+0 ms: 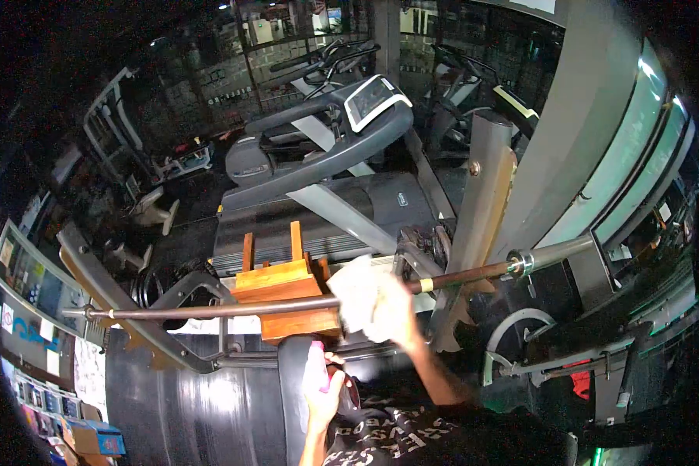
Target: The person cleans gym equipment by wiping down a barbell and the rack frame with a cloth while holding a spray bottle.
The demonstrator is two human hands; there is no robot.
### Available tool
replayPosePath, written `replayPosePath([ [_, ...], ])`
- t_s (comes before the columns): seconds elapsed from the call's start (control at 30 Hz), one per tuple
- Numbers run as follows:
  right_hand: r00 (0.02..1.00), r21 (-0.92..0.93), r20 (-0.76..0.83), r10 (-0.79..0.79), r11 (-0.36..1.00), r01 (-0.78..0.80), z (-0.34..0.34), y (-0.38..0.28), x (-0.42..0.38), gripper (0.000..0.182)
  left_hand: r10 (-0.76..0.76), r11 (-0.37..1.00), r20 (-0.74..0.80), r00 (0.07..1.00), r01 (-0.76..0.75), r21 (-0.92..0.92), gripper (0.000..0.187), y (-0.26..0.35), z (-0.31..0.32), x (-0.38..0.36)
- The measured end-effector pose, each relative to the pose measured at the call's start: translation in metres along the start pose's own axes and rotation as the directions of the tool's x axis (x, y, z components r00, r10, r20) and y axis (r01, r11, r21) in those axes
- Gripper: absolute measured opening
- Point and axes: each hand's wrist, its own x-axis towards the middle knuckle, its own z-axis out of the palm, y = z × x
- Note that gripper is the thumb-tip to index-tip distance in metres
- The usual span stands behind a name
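Note:
A long barbell point(217, 311) lies across the rack uprights in front of me, with no plates on it. My right hand point(397, 312) is closed on a white cloth point(354, 289), which covers part of the bar right of its middle; hand and cloth are slightly blurred. Lower down, my left hand point(325, 398) grips what looks like a spray bottle point(315, 363) with a pink top, its body partly hidden by the fingers. That hand is over the black bench pad point(293, 373), below the bar.
Beyond the bar stand an orange-brown wooden step point(276, 277) and a treadmill point(318, 206). Rack uprights rise at left point(109, 287) and right point(478, 210). Another machine with a curved frame point(520, 326) is on the right. A blue box point(109, 439) sits lower left.

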Motion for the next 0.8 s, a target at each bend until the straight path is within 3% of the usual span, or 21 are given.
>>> replayPosePath([
  [0.03,0.984,-0.283,-0.103,-0.145,0.953,0.110,-0.019,-0.008,0.001,0.030,0.016,1.000,-0.005,1.000,-0.016,0.007,0.066,-0.001,-0.002,0.005],
  [0.07,0.935,-0.596,-0.206,-0.289,0.795,0.114,-0.037,-0.016,0.002,0.031,0.035,0.999,-0.012,0.999,-0.035,0.014,0.066,-0.002,-0.005,0.011],
  [0.1,0.857,-0.804,-0.299,-0.420,0.595,0.010,-0.055,-0.024,0.002,0.032,0.026,1.000,0.001,1.000,-0.026,-0.010,0.067,-0.004,-0.008,0.016],
  [0.13,0.852,-0.912,-0.170,-0.494,0.408,0.054,-0.067,-0.050,0.007,0.028,0.022,1.000,0.010,1.000,-0.022,-0.014,0.067,-0.007,-0.012,0.019],
  [0.17,0.829,-0.976,-0.038,-0.558,0.200,0.090,-0.079,-0.077,0.012,0.025,0.017,1.000,0.039,0.999,-0.016,-0.003,0.066,-0.010,-0.015,0.023],
  [0.2,0.861,-1.000,0.017,-0.508,-0.014,0.011,-0.088,-0.094,0.013,0.026,0.008,1.000,0.069,0.998,-0.009,0.009,0.066,-0.013,-0.019,0.025],
  [0.27,0.957,-0.933,-0.173,-0.233,-0.272,-0.235,-0.106,-0.099,0.008,0.020,0.014,1.000,0.077,0.997,-0.014,0.003,0.066,-0.016,-0.020,0.029],
  [0.37,0.941,-0.867,-0.313,-0.127,-0.367,-0.338,-0.109,-0.087,0.020,0.029,0.021,0.999,0.118,0.993,-0.025,0.036,0.066,-0.012,-0.027,0.034],
  [0.4,0.939,-0.863,-0.319,-0.130,-0.371,-0.344,-0.108,-0.080,0.023,0.029,0.022,0.997,0.146,0.989,-0.033,0.074,0.067,-0.011,-0.029,0.035],
  [0.47,0.991,-0.931,-0.112,-0.079,-0.340,-0.133,-0.102,-0.062,0.028,0.029,0.017,0.999,0.144,0.989,-0.024,0.044,0.067,-0.012,-0.033,0.036],
  [0.57,0.995,-0.967,0.015,0.102,-0.251,0.040,-0.072,-0.025,0.038,0.031,0.025,1.000,0.140,0.990,-0.024,-0.009,0.067,-0.014,-0.038,0.036],
  [0.67,0.959,-0.970,0.243,0.147,0.048,0.239,-0.028,-0.011,0.045,0.027,0.056,0.998,0.136,0.989,-0.055,-0.008,0.067,-0.011,-0.040,0.037],
  [0.7,0.899,-0.874,0.437,0.004,0.236,0.424,-0.017,-0.007,0.047,0.026,0.076,0.997,0.133,0.988,-0.079,0.015,0.067,-0.010,-0.041,0.038],
  [0.73,0.912,-0.879,0.401,0.091,0.320,0.355,0.001,-0.019,0.047,0.025,0.079,0.996,0.134,0.988,-0.083,0.019,0.067,-0.009,-0.043,0.039],
  [0.8,0.858,-0.759,0.514,0.016,0.474,0.446,-0.002,-0.020,0.051,0.024,0.045,0.998,0.195,0.980,-0.054,0.041,0.067,-0.007,-0.050,0.038],
])
